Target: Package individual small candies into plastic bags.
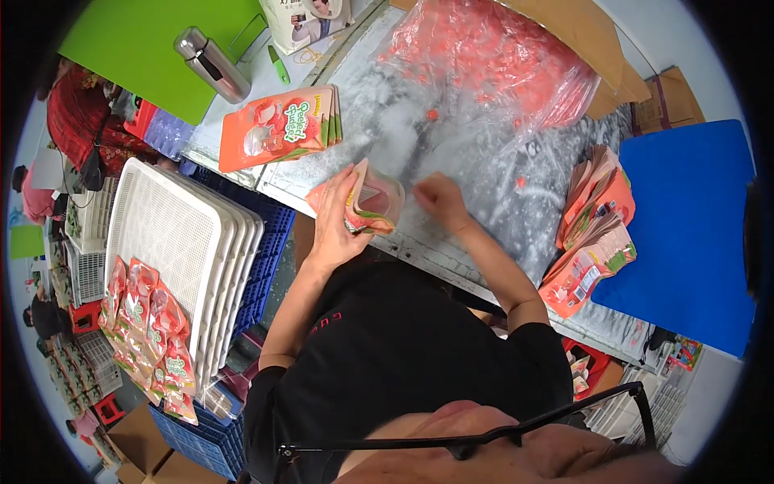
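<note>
My left hand [332, 230] is wrapped round an orange-red stand-up pouch [372, 198] at the near edge of the table. The pouch's mouth gapes, showing its pale inside. A little to the right, apart from the pouch, my right hand [440, 198] is curled closed over the metal table top; whatever its fingers may hold is hidden. Beyond my left hand lies a stack of flat printed pouches [278, 125]. At the far side sits a large clear plastic bag [492, 60] full of small red pieces, with a few loose red pieces [521, 182] on the table.
Stacked white trays [173, 189] stand at my left, with filled pouches [149, 323] on top. Bundles of pouches [595, 230] lie at the right beside a blue board [685, 234]. A steel thermos [212, 64] and a green-handled tool [279, 64] are at the back left.
</note>
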Tool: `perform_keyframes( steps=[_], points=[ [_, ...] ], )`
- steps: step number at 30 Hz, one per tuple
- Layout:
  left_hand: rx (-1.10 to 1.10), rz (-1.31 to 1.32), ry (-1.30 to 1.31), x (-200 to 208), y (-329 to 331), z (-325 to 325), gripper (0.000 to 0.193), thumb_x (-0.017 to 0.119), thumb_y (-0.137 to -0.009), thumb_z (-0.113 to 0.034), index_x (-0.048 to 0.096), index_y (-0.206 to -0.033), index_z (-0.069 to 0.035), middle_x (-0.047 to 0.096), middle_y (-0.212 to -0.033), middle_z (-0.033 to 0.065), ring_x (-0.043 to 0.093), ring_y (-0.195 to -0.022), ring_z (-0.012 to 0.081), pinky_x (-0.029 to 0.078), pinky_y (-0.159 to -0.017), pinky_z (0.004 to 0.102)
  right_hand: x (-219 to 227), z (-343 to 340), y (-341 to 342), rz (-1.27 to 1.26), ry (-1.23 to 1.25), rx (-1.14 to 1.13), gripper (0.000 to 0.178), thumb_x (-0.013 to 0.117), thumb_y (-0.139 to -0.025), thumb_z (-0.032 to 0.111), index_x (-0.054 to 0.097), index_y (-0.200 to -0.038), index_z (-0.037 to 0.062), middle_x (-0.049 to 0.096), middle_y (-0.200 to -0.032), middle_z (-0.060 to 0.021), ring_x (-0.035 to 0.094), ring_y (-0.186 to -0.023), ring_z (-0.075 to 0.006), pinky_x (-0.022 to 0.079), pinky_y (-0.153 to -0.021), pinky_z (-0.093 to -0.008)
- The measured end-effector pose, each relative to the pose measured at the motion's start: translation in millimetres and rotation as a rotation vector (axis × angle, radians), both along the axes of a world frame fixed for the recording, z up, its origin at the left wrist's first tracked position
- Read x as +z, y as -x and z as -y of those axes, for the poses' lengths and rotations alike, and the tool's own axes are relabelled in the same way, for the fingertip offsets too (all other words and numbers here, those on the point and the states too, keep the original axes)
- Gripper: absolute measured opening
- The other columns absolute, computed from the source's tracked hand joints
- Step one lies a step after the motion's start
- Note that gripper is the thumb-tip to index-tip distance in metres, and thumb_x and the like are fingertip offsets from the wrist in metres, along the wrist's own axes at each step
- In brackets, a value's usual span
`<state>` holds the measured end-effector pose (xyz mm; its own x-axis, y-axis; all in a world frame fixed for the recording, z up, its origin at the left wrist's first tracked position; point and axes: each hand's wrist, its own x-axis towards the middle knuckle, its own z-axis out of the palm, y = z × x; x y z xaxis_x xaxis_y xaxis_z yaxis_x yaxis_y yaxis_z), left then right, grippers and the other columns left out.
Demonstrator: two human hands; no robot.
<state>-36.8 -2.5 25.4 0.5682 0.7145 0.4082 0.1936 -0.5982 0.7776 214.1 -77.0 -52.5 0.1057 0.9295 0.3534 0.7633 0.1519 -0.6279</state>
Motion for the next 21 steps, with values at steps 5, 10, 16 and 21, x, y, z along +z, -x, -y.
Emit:
perform_keyframes(
  steps=[5,10,16,21],
  points=[
    [0.002,-0.146,-0.121,2.1,-5.0,-3.4,0.095,0.082,-0.056,-0.01,0.04,-0.141,-0.005,0.04,-0.145,0.021,0.039,-0.134,0.0401,0.029,-0.112,0.0507,61.8,-6.2,-2.1,-0.795,0.242,-0.103,0.004,0.068,-0.087,0.008,0.065,-0.089,0.0053,0.056,-0.067,0.0053,0.046,-0.058,-0.0007,0.035,-0.049,-0.0212],
    [-0.022,-0.243,-0.137,4.0,-18.8,0.2,0.096,0.081,-0.057,-0.01,0.039,-0.143,-0.01,0.039,-0.146,0.0197,0.036,-0.136,0.0385,0.027,-0.112,0.0537,110.4,-21.7,20.9,-0.695,0.172,0.177,0.008,0.066,-0.088,0.009,0.064,-0.091,0.0021,0.056,-0.068,0.0059,0.048,-0.061,-0.0004,0.039,-0.054,-0.0191],
    [-0.042,-0.142,-0.015,6.0,-29.5,8.5,0.096,0.08,-0.058,-0.007,0.036,-0.144,-0.007,0.039,-0.145,0.0207,0.036,-0.135,0.0399,0.028,-0.112,0.0518,112.8,-38.4,48.2,-0.7,-0.116,0.027,0.012,0.06,-0.094,0.012,0.064,-0.096,0.0009,0.062,-0.086,-0.0028,0.056,-0.08,-0.007,0.047,-0.072,-0.0249],
    [-0.021,-0.04,0.127,4.4,-36.8,8.1,0.097,0.078,-0.06,-0.003,0.033,-0.145,-0.005,0.038,-0.144,0.0239,0.036,-0.135,0.0407,0.031,-0.112,0.0484,124.7,-32.3,57.4,-0.984,-0.186,0.19,0.023,0.051,-0.099,0.017,0.064,-0.103,-0.0018,0.066,-0.104,-0.0101,0.061,-0.099,-0.0151,0.048,-0.088,-0.0292]
  ],
)
